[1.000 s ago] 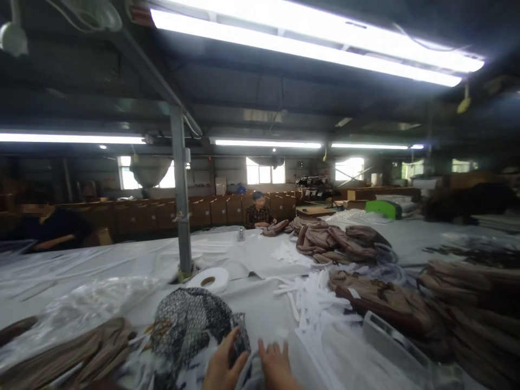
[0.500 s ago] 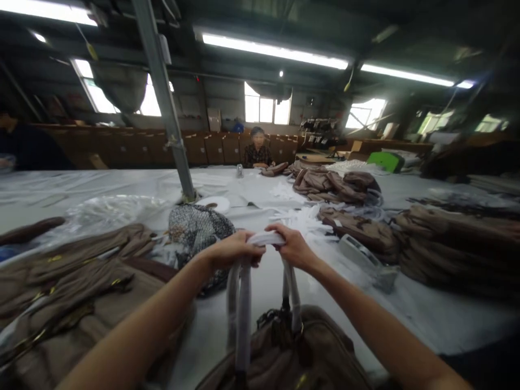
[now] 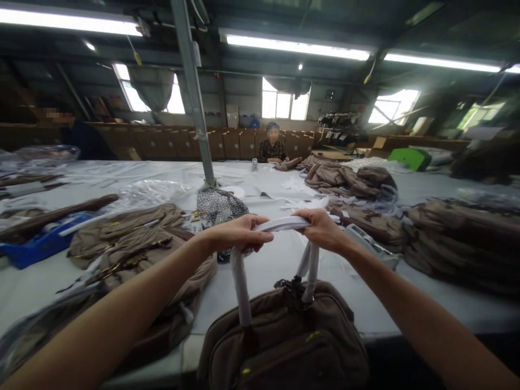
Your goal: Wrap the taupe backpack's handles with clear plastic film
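A brown handbag with yellow zip pulls hangs or stands at the table's near edge; which of the two I cannot tell. Its two handles are wrapped in white material and rise toward my hands. My left hand is closed around the handles on the left side of their arch. On the right side, my right hand grips them too, with thumb and fingers pressed together. Between both hands a white-wrapped stretch of handle shows. Dark metal fittings sit at the base of the right side.
Brown bags lie at left beside a blue tray. A speckled cloth rests near a metal post. More brown bags are piled at right, near a grey device. A person sits across the table.
The view has swung left. My hands are farther apart along the handles, and more of the handbag shows below them.
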Tool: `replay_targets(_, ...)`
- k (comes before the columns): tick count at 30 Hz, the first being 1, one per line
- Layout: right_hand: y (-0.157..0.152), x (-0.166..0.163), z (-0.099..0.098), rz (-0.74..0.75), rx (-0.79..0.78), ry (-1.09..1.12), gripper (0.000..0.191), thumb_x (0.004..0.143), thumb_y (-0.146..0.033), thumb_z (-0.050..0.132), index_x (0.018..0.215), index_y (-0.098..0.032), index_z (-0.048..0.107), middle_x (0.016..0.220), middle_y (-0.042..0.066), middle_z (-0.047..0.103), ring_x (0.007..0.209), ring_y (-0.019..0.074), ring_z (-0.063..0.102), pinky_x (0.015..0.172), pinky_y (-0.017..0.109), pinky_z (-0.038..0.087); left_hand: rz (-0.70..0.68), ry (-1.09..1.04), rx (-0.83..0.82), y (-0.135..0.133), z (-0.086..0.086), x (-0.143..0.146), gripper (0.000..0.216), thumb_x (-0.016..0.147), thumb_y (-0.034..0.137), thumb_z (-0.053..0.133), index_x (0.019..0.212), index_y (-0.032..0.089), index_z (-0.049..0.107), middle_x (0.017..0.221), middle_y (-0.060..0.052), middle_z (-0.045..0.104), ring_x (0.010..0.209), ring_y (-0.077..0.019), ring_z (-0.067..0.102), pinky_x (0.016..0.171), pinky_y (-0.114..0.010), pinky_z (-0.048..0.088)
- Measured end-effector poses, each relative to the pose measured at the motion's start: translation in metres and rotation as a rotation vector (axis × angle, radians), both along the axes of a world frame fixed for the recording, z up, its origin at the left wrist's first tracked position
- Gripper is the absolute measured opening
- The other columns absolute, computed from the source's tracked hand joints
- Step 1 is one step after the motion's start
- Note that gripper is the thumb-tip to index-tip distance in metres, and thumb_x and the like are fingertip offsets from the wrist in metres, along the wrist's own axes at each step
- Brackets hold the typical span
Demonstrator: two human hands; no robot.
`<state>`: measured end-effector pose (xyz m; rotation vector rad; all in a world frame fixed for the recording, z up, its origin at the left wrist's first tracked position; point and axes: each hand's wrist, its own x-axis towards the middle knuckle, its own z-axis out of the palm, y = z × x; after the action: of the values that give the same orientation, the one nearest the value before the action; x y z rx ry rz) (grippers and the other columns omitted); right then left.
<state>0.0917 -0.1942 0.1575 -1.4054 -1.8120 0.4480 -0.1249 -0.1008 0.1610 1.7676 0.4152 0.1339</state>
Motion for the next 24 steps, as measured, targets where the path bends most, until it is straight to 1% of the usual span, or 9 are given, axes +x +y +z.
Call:
replay_targets(4, -0.001, 0.002, -0.007, 0.011, 0.016, -0.040, 0.017, 0.072, -0.013, 0.053, 0.083, -0.013, 0.067, 0.065, -0.004, 0.055, 0.061, 0.0092, 0.047, 0.057, 0.019, 0.034, 0.039, 0.013, 0.051, -0.004, 0.004, 0.001, 0.032, 0.075, 0.043, 0.065, 0.087, 0.014, 0.060, 0.064, 0.003, 0.055, 0.046, -0.0054, 0.045, 0.043, -0.019, 0.033)
replay_targets(9, 0.001, 0.000, -0.015, -0.018, 0.061, -0.047, 0.015, 0.075, -0.012, 0.048, 0.073, -0.013, 0.063, 0.060, -0.005, 0.050, 0.059, 0.0088, 0.045, 0.055, 0.019, 0.032, 0.035, -0.064, -0.056, -0.010, 0.016, 0.016, 0.028, 0.068, 0.032, 0.072, 0.087, 0.014, 0.061, 0.076, 0.001, 0.058, 0.062, -0.0081, 0.052, 0.057, -0.021, 0.041)
replay_targets(12, -0.001, 0.003, -0.013, -0.044, 0.048, -0.078, 0.016, 0.078, -0.017, 0.051, 0.081, -0.013, 0.066, 0.065, -0.002, 0.058, 0.064, 0.0110, 0.052, 0.059, 0.021, 0.038, 0.027, -0.041, -0.094, -0.011, 0.014, 0.027, 0.032, 0.073, 0.044, 0.066, 0.079, 0.014, 0.057, 0.064, 0.002, 0.055, 0.051, -0.0076, 0.048, 0.049, -0.022, 0.037)
replay_targets(14, -0.007, 0.008, -0.002, 0.000, 0.006, -0.122, 0.035, 0.077, -0.028, 0.060, 0.110, -0.014, 0.061, 0.084, 0.003, 0.066, 0.077, 0.0157, 0.059, 0.068, 0.025, 0.044, 0.048, -0.024, -0.080, -0.009, 0.011, 0.033, 0.038, 0.075, 0.053, 0.060, 0.071, 0.016, 0.053, 0.050, 0.007, 0.044, 0.040, -0.0050, 0.035, 0.042, -0.021, 0.028)
replay_targets(16, -0.013, 0.012, 0.014, 0.013, 0.072, -0.146, 0.073, 0.075, -0.042, 0.066, 0.136, -0.015, 0.038, 0.115, 0.011, 0.061, 0.102, 0.0230, 0.057, 0.083, 0.034, 0.046, 0.080, -0.027, -0.074, -0.006, 0.011, 0.037, 0.040, 0.075, 0.055, 0.060, 0.066, 0.017, 0.050, 0.047, 0.009, 0.036, 0.038, -0.0037, 0.027, 0.040, -0.021, 0.022)
replay_targets(17, -0.016, 0.012, 0.022, -0.011, 0.157, -0.143, 0.083, 0.075, -0.047, 0.065, 0.142, -0.016, 0.026, 0.127, 0.014, 0.053, 0.112, 0.0255, 0.052, 0.089, 0.038, 0.044, 0.091, -0.028, -0.069, -0.004, 0.013, 0.038, 0.040, 0.075, 0.055, 0.060, 0.064, 0.017, 0.048, 0.048, 0.009, 0.035, 0.037, -0.0035, 0.026, 0.039, -0.021, 0.021)
replay_targets(19, -0.018, 0.011, 0.033, -0.062, 0.292, -0.149, 0.084, 0.079, -0.052, 0.059, 0.144, -0.016, 0.020, 0.135, 0.015, 0.046, 0.119, 0.0278, 0.046, 0.093, 0.042, 0.041, 0.097, -0.049, -0.043, -0.003, 0.020, 0.038, 0.040, 0.076, 0.053, 0.060, 0.062, 0.018, 0.046, 0.047, 0.009, 0.035, 0.037, -0.0035, 0.026, 0.039, -0.022, 0.019)
replay_targets(21, -0.016, 0.007, 0.035, -0.018, 0.231, -0.207, 0.079, 0.079, -0.049, 0.061, 0.142, -0.018, 0.025, 0.122, 0.012, 0.057, 0.105, 0.0258, 0.056, 0.086, 0.039, 0.045, 0.090, -0.060, 0.003, -0.003, 0.029, 0.038, 0.039, 0.077, 0.051, 0.060, 0.061, 0.018, 0.047, 0.046, 0.008, 0.035, 0.037, -0.0038, 0.027, 0.039, -0.022, 0.020)
replay_targets(24, -0.007, 0.002, 0.026, 0.127, -0.021, -0.254, 0.065, 0.079, -0.040, 0.063, 0.136, -0.020, 0.037, 0.085, 0.001, 0.066, 0.069, 0.0151, 0.059, 0.064, 0.025, 0.047, 0.050, -0.025, 0.043, -0.005, 0.042, 0.036, 0.041, 0.077, 0.053, 0.059, 0.060, 0.016, 0.049, 0.045, 0.008, 0.036, 0.038, -0.0044, 0.029, 0.039, -0.022, 0.020)
